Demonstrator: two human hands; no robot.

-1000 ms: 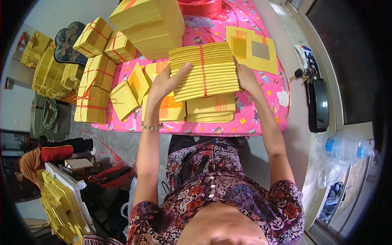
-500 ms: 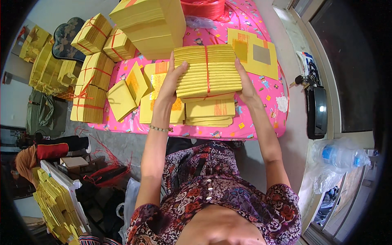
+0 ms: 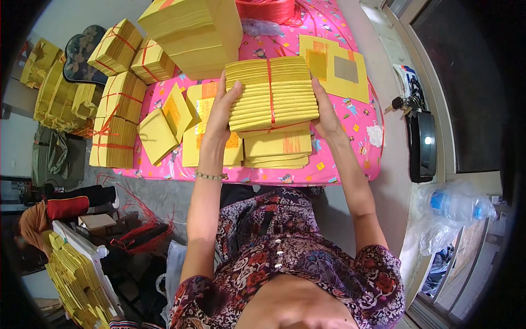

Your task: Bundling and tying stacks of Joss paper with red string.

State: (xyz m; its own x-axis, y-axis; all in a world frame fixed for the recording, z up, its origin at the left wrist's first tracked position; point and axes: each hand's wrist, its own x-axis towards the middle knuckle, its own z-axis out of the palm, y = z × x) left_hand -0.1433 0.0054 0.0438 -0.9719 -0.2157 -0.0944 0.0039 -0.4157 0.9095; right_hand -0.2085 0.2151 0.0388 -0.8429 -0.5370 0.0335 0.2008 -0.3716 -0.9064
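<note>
A thick bundle of folded yellow paper, bound with red ribbon both ways, is gripped between my two hands over the table. My left hand presses its left end, with the thumb along the near face. At the opposite end, my right hand clasps the side, its fingers partly hidden behind the bundle. Beneath it lies a pile of flat yellow paper sheets with orange print. Just left of that, more printed yellow sheets overlap, beside two smaller folded yellow pieces.
The pink patterned table carries tied yellow bundles at the left and a tall yellow stack behind. Red ribbon sits at the back. Loose yellow sheets lie right. Red strands litter the floor.
The whole picture has shifted slightly left. Both hands keep the same hold on the bundle, which stays almost in place over the sheets.
</note>
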